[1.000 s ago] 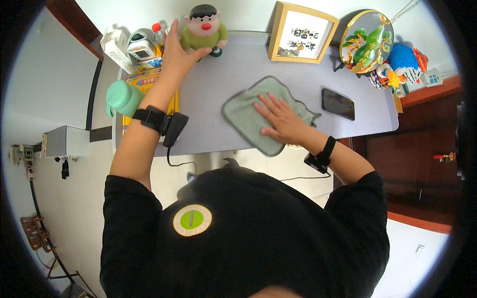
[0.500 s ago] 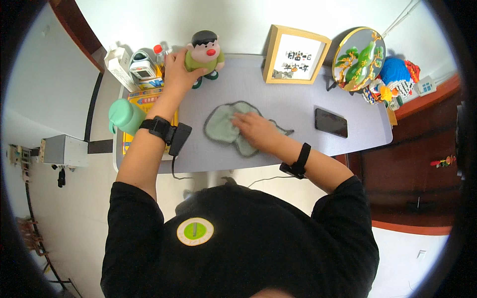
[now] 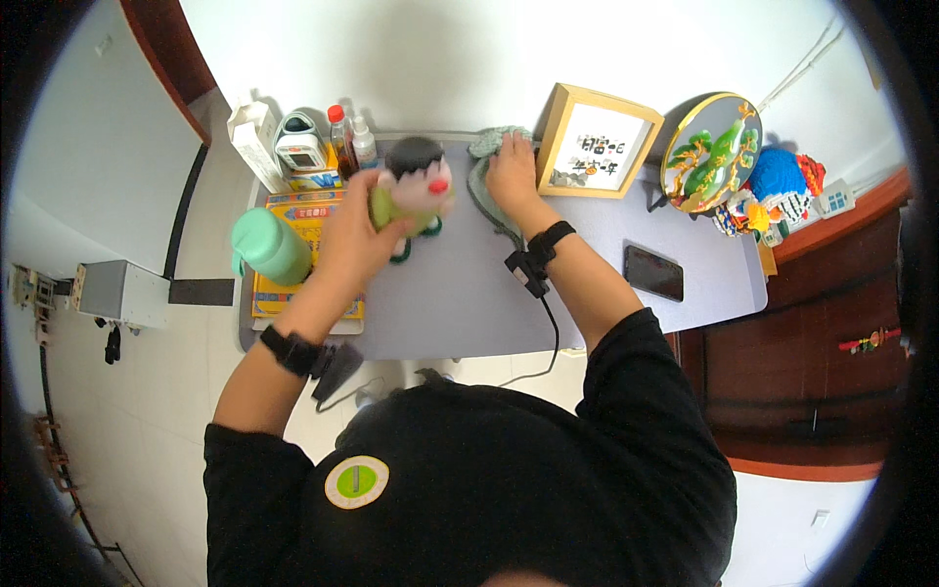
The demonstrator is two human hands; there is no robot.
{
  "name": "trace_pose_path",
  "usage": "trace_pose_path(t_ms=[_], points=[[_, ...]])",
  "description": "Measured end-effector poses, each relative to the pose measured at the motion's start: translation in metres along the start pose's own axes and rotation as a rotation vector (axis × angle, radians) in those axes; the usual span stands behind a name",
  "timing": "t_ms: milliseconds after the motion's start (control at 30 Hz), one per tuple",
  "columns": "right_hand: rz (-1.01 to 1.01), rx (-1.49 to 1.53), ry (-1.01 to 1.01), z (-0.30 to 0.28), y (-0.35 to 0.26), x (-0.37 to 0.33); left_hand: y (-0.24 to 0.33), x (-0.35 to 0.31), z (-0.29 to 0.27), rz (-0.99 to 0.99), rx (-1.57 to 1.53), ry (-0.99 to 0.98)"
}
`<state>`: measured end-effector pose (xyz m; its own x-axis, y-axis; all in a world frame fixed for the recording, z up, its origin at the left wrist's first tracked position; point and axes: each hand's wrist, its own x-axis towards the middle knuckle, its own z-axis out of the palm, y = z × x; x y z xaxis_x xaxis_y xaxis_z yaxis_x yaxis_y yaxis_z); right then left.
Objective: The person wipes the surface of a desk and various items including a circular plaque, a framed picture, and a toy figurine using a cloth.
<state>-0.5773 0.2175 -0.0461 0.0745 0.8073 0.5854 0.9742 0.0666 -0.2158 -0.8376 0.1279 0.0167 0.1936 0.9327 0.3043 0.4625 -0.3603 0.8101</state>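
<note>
The work with the sage-green cloth (image 3: 479, 187) looks to be midway rather than finished: the cloth lies bunched at the upper centre of the frame, by the back edge of the grey desk (image 3: 460, 303), with the right hand (image 3: 513, 182) on it, and the vinyl boy figurine (image 3: 419, 192) has not been let go. The left hand (image 3: 354, 233), left of centre, is part-closed around the figurine's side, thumb across its front; the right hand's fingers lie close together and nearly straight over the cloth, and whether they pinch it or only press cannot be told. What seems left is to release both things; which parts of the desktop the cloth has covered does not show. The wooden picture frame (image 3: 599, 147) at upper right of centre, the round gourd plaque (image 3: 714, 164) and the black smartphone (image 3: 653, 272) further right are untouched. The figurine is blurred and tilted, so whether its feet rest on the desk is unclear, and the left fingertips are hidden behind it. The right hand and forearm cover part of the cloth. At the upper left, the left hand and forearm hide part of the yellow box (image 3: 291, 207), which the mint-green bottle (image 3: 271, 248) also overlaps.
</note>
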Motion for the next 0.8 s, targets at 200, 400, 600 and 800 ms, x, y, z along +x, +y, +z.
trace_pose_path(t_ms=[200,400,600,800], points=[[-0.327,-0.025,-0.174,0.019,-0.036,0.002,-0.011,-0.048,-0.031,0.245,0.011,-0.116],[-0.472,0.033,-0.334,0.028,-0.072,0.013,-0.009,-0.051,-0.030,0.256,-0.004,-0.137],[-0.295,-0.060,-0.310,-0.002,-0.032,0.002,-0.011,-0.055,-0.027,0.267,-0.009,-0.108],[0.056,-0.307,-0.249,0.003,0.004,0.005,-0.017,-0.048,-0.025,0.217,-0.043,-0.135]])
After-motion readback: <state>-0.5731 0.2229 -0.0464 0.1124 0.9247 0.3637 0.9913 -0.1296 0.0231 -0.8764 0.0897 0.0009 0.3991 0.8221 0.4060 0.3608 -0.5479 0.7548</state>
